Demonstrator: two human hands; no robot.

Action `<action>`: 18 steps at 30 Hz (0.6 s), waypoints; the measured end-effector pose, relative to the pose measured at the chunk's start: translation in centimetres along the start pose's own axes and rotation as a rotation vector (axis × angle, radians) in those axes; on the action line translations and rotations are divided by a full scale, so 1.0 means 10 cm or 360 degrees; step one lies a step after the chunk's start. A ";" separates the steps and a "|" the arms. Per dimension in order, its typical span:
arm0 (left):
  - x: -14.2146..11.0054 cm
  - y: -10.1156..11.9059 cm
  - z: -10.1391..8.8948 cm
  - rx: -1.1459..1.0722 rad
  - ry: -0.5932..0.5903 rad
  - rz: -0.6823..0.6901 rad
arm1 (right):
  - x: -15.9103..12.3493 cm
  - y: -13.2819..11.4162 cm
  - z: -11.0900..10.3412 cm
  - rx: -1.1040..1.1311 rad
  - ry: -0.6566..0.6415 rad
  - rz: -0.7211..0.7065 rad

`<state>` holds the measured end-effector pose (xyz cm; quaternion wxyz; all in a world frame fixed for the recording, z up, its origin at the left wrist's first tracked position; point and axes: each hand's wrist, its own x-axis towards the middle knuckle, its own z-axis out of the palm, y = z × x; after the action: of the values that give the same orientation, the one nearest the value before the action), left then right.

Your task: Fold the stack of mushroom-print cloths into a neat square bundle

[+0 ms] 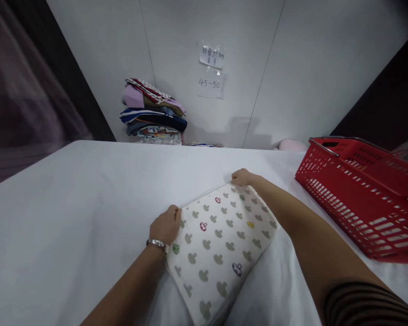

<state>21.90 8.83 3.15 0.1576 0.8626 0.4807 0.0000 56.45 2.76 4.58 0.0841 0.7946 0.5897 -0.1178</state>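
A folded cream cloth (221,244) printed with grey and coloured mouse-head shapes lies on the white table (71,203) in front of me. My left hand (165,225), with a metal bracelet at the wrist, pinches the cloth's left edge. My right hand (242,177) reaches further out and grips the cloth's far corner, fingers closed on the fabric. The cloth lies flat between the two hands.
A red plastic basket (360,203) with a metal handle sits on the table at the right. A stack of folded clothes (153,113) stands against the white wall behind the table. Paper notes (211,68) hang on the wall. A pink item (291,145) lies beyond the far edge.
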 end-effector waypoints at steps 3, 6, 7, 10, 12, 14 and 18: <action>0.00 0.01 -0.01 0.0043 -0.0008 -0.0040 | 0.06 0.00 0.06 0.0002 0.0021 -0.0022; -0.01 0.03 -0.02 0.0100 -0.0043 -0.0041 | 0.06 0.04 0.09 0.0010 0.0082 -0.0042; -0.01 0.04 -0.02 0.0124 -0.0047 -0.0032 | 0.04 0.07 0.10 0.0021 0.0125 -0.0040; -0.04 0.06 -0.02 0.0195 0.0119 0.0109 | -0.05 0.18 0.12 0.0135 0.0340 0.0013; -0.07 0.07 0.02 0.0192 0.0318 0.0335 | -0.13 0.27 0.16 0.0270 0.0523 0.0122; -0.09 0.06 0.08 0.0144 0.0408 0.0609 | -0.20 0.34 0.22 0.0388 0.0695 0.0245; -0.08 0.01 0.27 0.0105 0.0265 0.0871 | -0.29 0.41 0.35 0.0466 0.0824 0.0367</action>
<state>21.97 7.34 0.70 0.0836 0.9619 0.2410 0.0979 59.22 -2.04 2.09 -0.1711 0.8635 0.4743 0.0151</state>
